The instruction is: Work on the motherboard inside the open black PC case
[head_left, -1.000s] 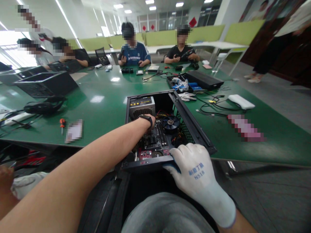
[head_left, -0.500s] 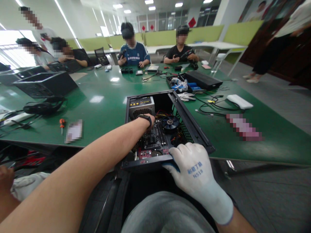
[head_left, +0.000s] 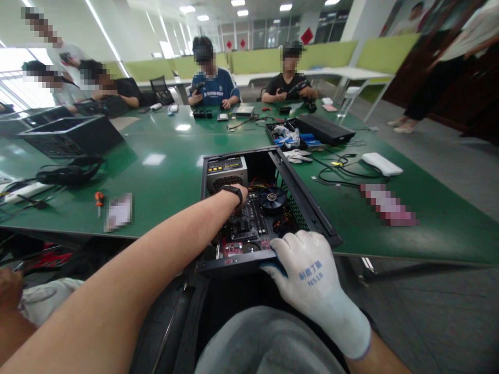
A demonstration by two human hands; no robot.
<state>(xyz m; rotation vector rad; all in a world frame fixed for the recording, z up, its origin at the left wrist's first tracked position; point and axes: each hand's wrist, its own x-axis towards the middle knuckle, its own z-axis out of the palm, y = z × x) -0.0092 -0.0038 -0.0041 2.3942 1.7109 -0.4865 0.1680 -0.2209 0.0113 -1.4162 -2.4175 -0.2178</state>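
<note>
An opened black computer case lies on the green table, its near end jutting past the table edge. Inside are a power supply, a round black fan and a dark motherboard with a red section. My left hand, bare with a black band at the wrist, reaches into the case beside the power supply and near some coloured wires; its fingers are hidden. My right hand, in a white glove, grips the near rim of the case, thumb outside and fingers over the edge.
On the left lie an orange screwdriver, a blurred card-like item and black cables. Another case stands behind. To the right are a white power bank-like block and loose cables. Several people sit opposite.
The view has shifted very slightly. Both hands stay where they were, the left inside the case and the right on its near rim.
</note>
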